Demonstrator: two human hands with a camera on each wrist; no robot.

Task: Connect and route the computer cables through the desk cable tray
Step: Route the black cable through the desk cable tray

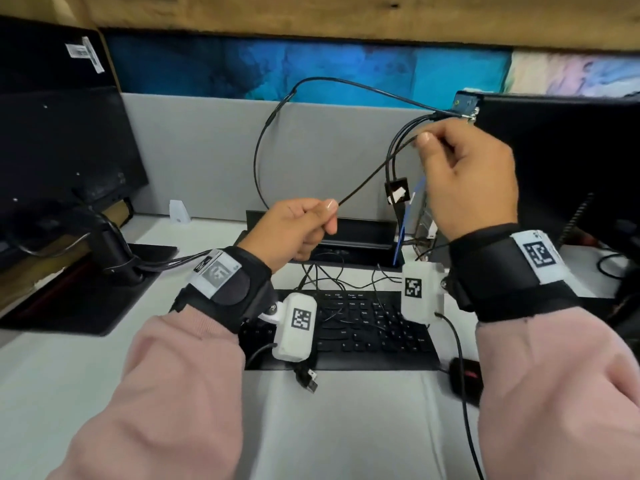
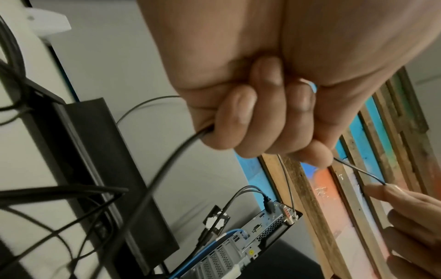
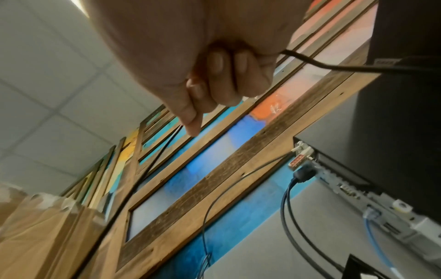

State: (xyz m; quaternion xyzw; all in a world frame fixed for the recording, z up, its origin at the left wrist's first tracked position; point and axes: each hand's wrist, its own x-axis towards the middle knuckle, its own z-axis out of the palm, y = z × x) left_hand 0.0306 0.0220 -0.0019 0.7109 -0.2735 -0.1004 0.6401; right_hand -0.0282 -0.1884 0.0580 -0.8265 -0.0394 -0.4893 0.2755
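Observation:
A thin black cable (image 1: 374,174) stretches taut between my two hands above the desk. My left hand (image 1: 304,226) grips it in a fist at centre, fingers (image 2: 238,120) curled round it. My right hand (image 1: 450,161) pinches the same cable higher up, near the rear of a small desktop computer (image 1: 467,105). Other black cables (image 1: 263,140) loop from the computer's ports (image 3: 303,169) down behind the desk. A black cable tray (image 1: 363,233) with an open slot sits at the desk's back edge, below my hands. A blue cable (image 1: 401,233) drops into it.
A black keyboard (image 1: 363,334) lies under my wrists with thin wires across it. A loose USB plug (image 1: 310,381) and a mouse (image 1: 465,379) lie on the white desk (image 1: 69,368). Monitors stand at left (image 1: 59,133) and right (image 1: 571,161). A grey partition (image 1: 194,154) rises behind.

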